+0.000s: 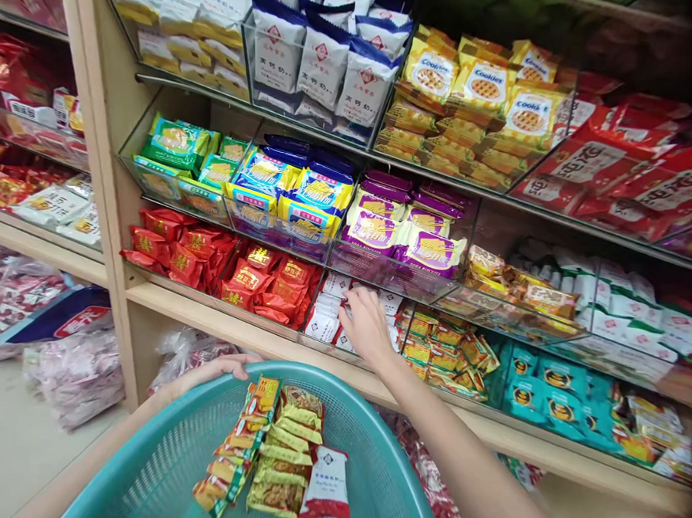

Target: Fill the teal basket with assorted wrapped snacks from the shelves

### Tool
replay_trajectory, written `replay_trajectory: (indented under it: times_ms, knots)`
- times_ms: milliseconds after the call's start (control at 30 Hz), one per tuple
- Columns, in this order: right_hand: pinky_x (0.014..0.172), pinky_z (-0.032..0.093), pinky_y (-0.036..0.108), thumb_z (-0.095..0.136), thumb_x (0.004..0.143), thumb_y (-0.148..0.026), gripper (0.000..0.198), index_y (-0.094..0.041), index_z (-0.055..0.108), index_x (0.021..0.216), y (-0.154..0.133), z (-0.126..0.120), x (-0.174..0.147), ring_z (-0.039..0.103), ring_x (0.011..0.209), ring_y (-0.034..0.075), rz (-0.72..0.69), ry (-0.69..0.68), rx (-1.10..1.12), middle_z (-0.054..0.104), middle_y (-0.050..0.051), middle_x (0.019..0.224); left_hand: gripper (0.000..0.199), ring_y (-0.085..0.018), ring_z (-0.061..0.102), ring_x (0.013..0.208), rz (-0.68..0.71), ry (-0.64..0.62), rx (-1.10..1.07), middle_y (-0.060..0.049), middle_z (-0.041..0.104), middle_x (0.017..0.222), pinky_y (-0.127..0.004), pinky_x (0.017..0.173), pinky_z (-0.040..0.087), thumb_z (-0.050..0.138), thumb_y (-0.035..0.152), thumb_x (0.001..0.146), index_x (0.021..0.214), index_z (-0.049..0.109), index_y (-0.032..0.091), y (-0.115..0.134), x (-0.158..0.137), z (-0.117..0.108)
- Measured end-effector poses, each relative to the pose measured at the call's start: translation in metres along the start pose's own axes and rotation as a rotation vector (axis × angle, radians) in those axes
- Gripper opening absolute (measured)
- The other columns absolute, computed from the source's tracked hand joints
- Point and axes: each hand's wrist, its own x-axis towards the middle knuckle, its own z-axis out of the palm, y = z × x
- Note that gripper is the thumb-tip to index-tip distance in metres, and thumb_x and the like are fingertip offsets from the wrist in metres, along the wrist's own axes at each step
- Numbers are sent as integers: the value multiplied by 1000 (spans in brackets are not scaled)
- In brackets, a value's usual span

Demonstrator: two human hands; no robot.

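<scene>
My left hand [239, 365] is closed over the far rim of a teal plastic basket [157, 415]. Inside it lie stacked orange-and-green snack packets [243, 447], a column of yellow-green packets [283, 460] and white packets with red ends [328, 486]. My right hand [367, 320] reaches into a clear bin on the low shelf. Its bent fingers are apart and touch the small white packets [322, 323] there. The palm and the hand's far side hide part of these packets.
Red packets [263, 286] fill bins to the left, orange-and-green packets [446, 349] and teal packets [559, 390] those to the right. Soda biscuits [376, 230] sit in a bin overhanging my right hand. A wooden upright [104, 161] stands at left, with plastic bags [79, 369] beside its foot.
</scene>
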Motion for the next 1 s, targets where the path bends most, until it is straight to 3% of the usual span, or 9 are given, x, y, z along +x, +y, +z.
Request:
replay_trajectory:
  times_ms: [200,367,800,1000]
  knots:
    - [95,32,42,36,92,-25,43,-15,40,133,7,9,29,44,117,28,-23,-93,-106,50,12,133,39,-33,55,105,49,-73,-29,-2,71,100,-38,92,38,57,24,63,100,70,24,6,-4,4]
    - [93,33,45,38,90,-25,43,-16,42,132,1,17,45,48,115,29,12,-130,-129,55,14,127,36,-33,55,103,88,-73,-9,-3,71,99,-39,92,38,55,24,64,96,71,25,7,-6,4]
    - [96,31,45,39,89,-17,46,-13,39,134,-9,20,38,47,114,31,16,-77,-191,52,18,128,35,-32,56,103,110,-82,-27,-3,71,97,-37,93,39,54,22,65,94,72,26,3,-4,1]
    - [94,33,43,35,89,-14,45,-14,39,133,-7,22,44,52,110,28,28,-92,-181,58,15,121,34,-31,57,99,72,-66,-72,-3,72,93,-37,91,39,56,21,64,94,72,24,3,-4,2]
